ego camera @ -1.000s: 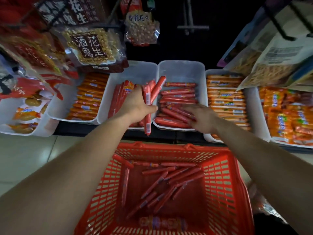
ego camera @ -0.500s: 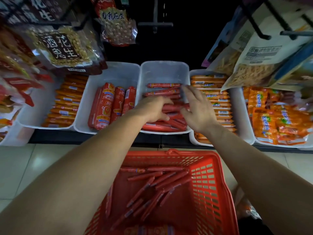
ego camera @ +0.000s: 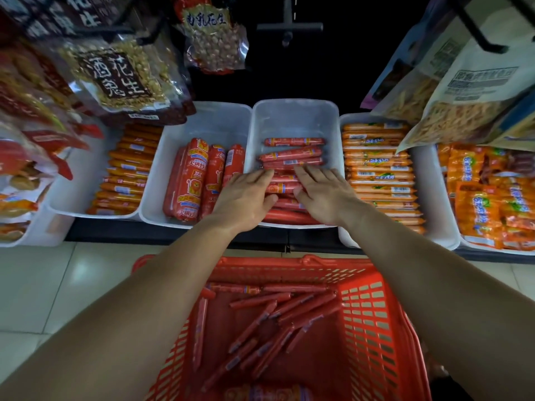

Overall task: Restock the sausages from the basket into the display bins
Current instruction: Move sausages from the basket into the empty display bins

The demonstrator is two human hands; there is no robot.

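Head view, both hands over centre bin (ego camera: 292, 117); left hand (ego camera: 246, 198) and right hand (ego camera: 324, 195) lie palm-down, fingers straight and spread, pressing on thin red sausages (ego camera: 292, 154) stacked crosswise in front part of that bin; neither hand wraps or pinches anything. Back of bin bare, so room for more. Loose sausages (ego camera: 301, 307) of same type lie criss-crossed on floor of red basket (ego camera: 373, 328) just below shelf; a thicker pack (ego camera: 266, 393) sits at basket's near edge, label too blurred to read. Neighbouring stock: thick red sausages (ego camera: 191, 180) in bin to left, orange sausages (ego camera: 376, 169) in bin to right; separate lines, not to be mixed. Handling, by judgement: items light, fairly stiff lengthwise, film casing likely slick; will roll or slide off stack if laid skew. Rec. gathering several at mid-length, all parallel, in a wrapped fist, not by crimped ends; lay crosswise to match rows. Step in hand: levelling stack; approx. half of task left.
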